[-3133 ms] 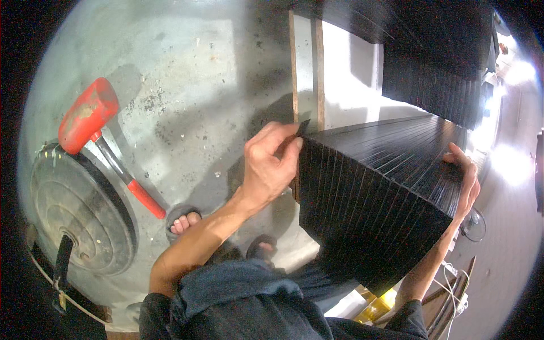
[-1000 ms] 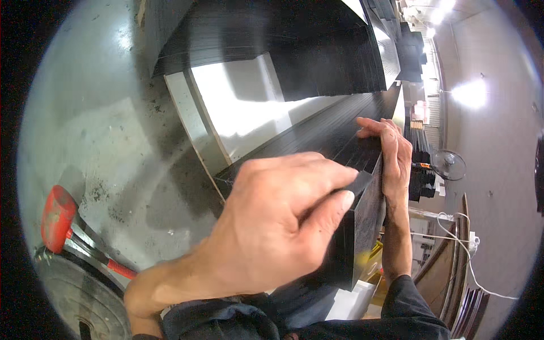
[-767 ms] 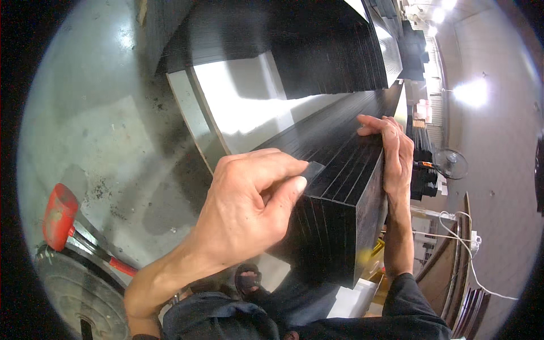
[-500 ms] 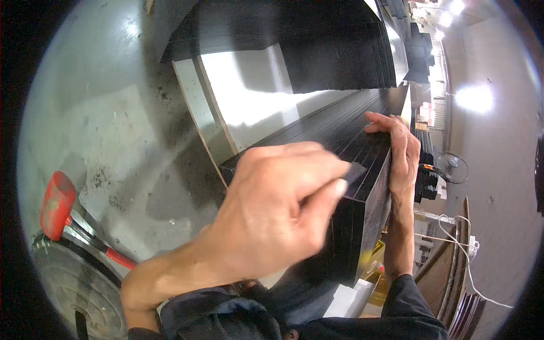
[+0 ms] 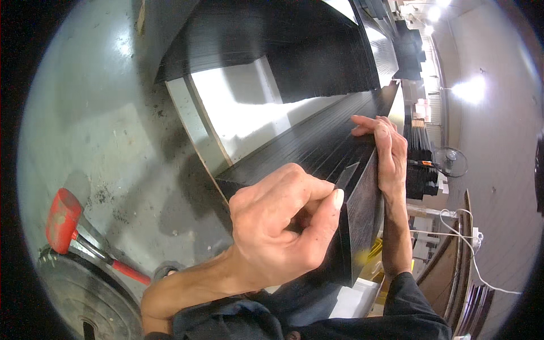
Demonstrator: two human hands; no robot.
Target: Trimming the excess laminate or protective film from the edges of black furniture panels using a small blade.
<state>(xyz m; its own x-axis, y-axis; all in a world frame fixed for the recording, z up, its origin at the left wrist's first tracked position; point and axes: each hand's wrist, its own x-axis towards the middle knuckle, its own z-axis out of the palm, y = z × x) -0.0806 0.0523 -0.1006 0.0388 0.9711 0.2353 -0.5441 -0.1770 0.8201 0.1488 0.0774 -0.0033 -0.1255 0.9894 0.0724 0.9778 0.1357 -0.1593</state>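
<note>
My left hand (image 5: 277, 224) is closed, pinching a thin, dark, blade-like flat piece (image 5: 349, 174) between thumb and forefinger. That piece lies over the near end of a stack of black panels (image 5: 317, 147), whose edges form fine parallel lines. Whether it touches them I cannot tell. Farther along, my right hand (image 5: 388, 144) rests on the outer edge of the same stack, fingers stretched out over the panel edges and nothing held in them.
On a round dark lidded drum (image 5: 85, 294) at the lower left lies a red-headed mallet (image 5: 62, 221). More black panels (image 5: 272, 45) stand beyond a white board (image 5: 238, 107). A fan (image 5: 451, 162) and a white cable (image 5: 476, 277) are at the right.
My left hand has dropped slightly, and the dark piece shows more clearly beyond its fingertips. My right hand stays on the stack's edge. The whole view has shifted a little.
</note>
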